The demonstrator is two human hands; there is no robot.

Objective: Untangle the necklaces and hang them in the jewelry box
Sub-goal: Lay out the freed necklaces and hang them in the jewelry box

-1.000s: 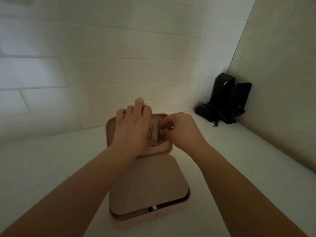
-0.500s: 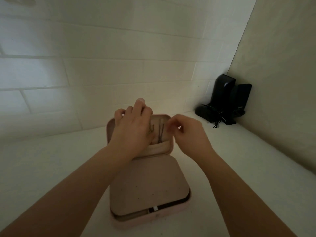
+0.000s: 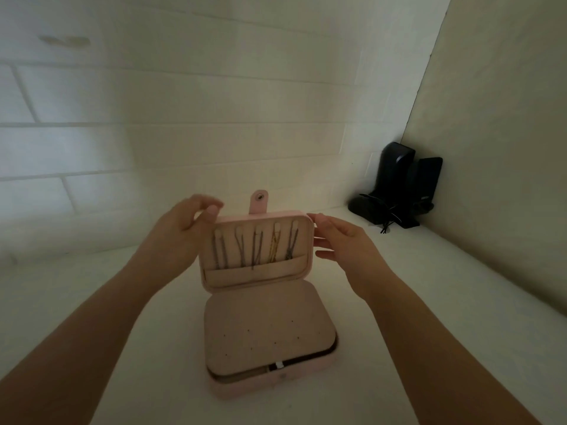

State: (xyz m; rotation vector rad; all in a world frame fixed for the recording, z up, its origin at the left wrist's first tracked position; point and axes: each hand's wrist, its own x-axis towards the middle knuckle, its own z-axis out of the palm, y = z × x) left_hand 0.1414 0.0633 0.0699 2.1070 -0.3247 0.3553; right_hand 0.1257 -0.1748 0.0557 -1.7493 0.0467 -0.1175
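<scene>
The pink jewelry box [image 3: 306,368] sits on the white counter with its lid [image 3: 302,271] standing upright. Several necklaces hang side by side from the lid's hooks: grey chains [image 3: 257,245] and one gold chain [image 3: 274,247]. Their lower ends go into the lid's pocket [image 3: 245,276]. My left hand [image 3: 181,231] pinches the lid's top left corner with its thumb and curled fingers. My right hand [image 3: 340,239] touches the lid's right edge with relaxed fingers, its thumb by the top right corner.
A snap tab [image 3: 259,202] sticks up from the lid's top edge. A perforated panel [image 3: 267,326] covers the box base. Black devices [image 3: 395,185] with a thin black cord [image 3: 387,223] stand in the far right corner, against white tiled walls.
Both hands have come off the necklaces and moved apart to the lid's two sides. The hanging chains, covered before, are now in plain sight.
</scene>
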